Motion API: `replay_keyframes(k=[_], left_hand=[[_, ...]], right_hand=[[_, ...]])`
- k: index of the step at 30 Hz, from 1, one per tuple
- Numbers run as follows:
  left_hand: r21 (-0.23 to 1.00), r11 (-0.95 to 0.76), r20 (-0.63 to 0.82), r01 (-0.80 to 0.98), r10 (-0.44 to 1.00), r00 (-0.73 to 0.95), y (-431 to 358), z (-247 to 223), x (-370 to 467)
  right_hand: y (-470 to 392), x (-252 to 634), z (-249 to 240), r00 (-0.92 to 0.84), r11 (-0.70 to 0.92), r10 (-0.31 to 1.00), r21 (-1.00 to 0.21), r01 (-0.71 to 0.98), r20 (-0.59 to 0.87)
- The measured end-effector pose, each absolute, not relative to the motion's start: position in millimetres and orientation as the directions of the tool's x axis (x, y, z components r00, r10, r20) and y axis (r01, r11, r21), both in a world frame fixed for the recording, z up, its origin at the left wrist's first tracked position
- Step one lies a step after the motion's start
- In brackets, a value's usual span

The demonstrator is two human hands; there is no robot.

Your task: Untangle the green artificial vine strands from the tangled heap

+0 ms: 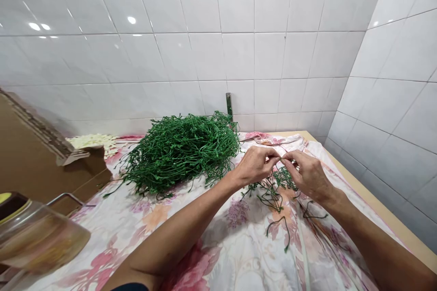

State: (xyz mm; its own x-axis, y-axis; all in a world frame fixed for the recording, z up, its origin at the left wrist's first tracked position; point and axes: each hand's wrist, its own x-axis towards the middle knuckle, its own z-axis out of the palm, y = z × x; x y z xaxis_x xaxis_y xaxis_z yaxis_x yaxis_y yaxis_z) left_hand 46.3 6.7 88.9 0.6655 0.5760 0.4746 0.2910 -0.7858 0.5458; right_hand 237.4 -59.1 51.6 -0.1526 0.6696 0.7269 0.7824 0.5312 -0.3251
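My left hand [256, 164] and my right hand [310, 176] meet fingertip to fingertip over the right part of the cloth. Both are closed in a pinch on a thin green stem [281, 159], most of which the fingers hide. Beneath them a small loose group of green stems [269, 191] with bud-like tips is spread on the cloth. Left of my hands lies a large tangled heap of the same green stems [184, 150]. Several long thin brownish strands [324, 232] run along the cloth below my right hand.
A floral cloth [235, 254] covers the table, whose bare wooden edge [385, 211] shows at right. At left stand a cardboard box [30, 145] and a clear jar [44, 236] with a dark lid. Pale yellow pieces [95, 142] lie behind the box. Tiled walls [239, 54] enclose the back and right.
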Motion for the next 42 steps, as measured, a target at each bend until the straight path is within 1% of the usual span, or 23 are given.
replay_keyframes(k=[3,6,8,10,13,16,18,19,22,24,26,28,30,31,32,33,34,35,37,39,40,42], left_hand=[[0.633,-0.725,0.429,0.271,0.619,0.658,6,90,47],[0.748,-0.629,0.353,0.213,0.649,0.674,8,90,46],[0.831,-0.537,0.29,0.146,0.641,0.711,11,90,45],[0.887,-0.453,0.237,0.088,0.611,0.755,14,91,42],[0.918,-0.39,0.195,0.075,0.609,0.769,15,95,40],[0.902,-0.416,0.208,0.113,0.65,0.731,11,98,40],[0.833,-0.525,0.275,0.173,0.666,0.694,7,98,42],[0.771,-0.599,0.328,0.217,0.665,0.671,5,97,44],[0.516,-0.776,0.496,0.362,0.615,0.612,-1,91,49],[0.376,-0.821,0.553,0.429,0.571,0.607,-2,83,52],[0.273,-0.832,0.565,0.482,0.544,0.62,-1,74,56],[0.182,-0.834,0.558,0.52,0.524,0.643,2,65,58],[0.118,-0.831,0.541,0.543,0.513,0.667,7,59,59],[0.112,-0.824,0.533,0.555,0.521,0.666,9,58,59],[0.133,-0.812,0.531,0.568,0.542,0.651,12,59,58],[0.181,-0.796,0.53,0.578,0.574,0.624,16,61,56],[0.26,-0.773,0.53,0.578,0.615,0.584,20,64,53],[0.361,-0.751,0.517,0.553,0.655,0.551,24,67,51],[0.57,-0.688,0.451,0.449,0.719,0.529,31,75,45],[0.734,-0.603,0.389,0.312,0.751,0.533,36,80,40],[0.792,-0.557,0.367,0.25,0.761,0.535,37,82,39],[0.86,-0.486,0.34,0.154,0.772,0.537,38,83,38]], right_hand=[[-61,239,55,-0.157,0.53,0.666,-0.314,0.788,0.729],[-63,241,58,-0.216,0.572,0.646,-0.277,0.772,0.732],[-64,241,60,-0.252,0.607,0.614,-0.243,0.756,0.748],[-65,241,60,-0.25,0.62,0.581,-0.223,0.752,0.775],[-66,238,60,-0.226,0.623,0.539,-0.204,0.755,0.812],[-66,236,60,-0.242,0.636,0.509,-0.171,0.753,0.826],[-66,236,59,-0.263,0.634,0.504,-0.145,0.76,0.823],[-66,236,57,-0.27,0.627,0.504,-0.133,0.767,0.82],[-62,236,51,-0.269,0.6,0.506,-0.11,0.792,0.82],[-59,237,46,-0.256,0.577,0.512,-0.108,0.81,0.82],[-56,237,41,-0.237,0.555,0.542,-0.132,0.821,0.806],[-55,234,39,-0.18,0.538,0.598,-0.225,0.812,0.781],[-57,229,40,-0.077,0.51,0.687,-0.404,0.759,0.723],[-59,226,42,-0.026,0.488,0.741,-0.511,0.708,0.671],[-62,223,45,0.005,0.46,0.796,-0.61,0.645,0.605],[-65,219,48,0.008,0.434,0.843,-0.689,0.581,0.538],[-67,217,52,-0.01,0.421,0.871,-0.736,0.53,0.491],[-70,216,55,-0.031,0.423,0.881,-0.754,0.502,0.473],[-70,219,59,-0.034,0.453,0.856,-0.715,0.532,0.516],[-66,228,60,0.011,0.46,0.803,-0.63,0.626,0.597],[-63,234,59,0.03,0.445,0.783,-0.593,0.671,0.621],[-57,245,57,0.024,0.406,0.781,-0.537,0.739,0.624]])
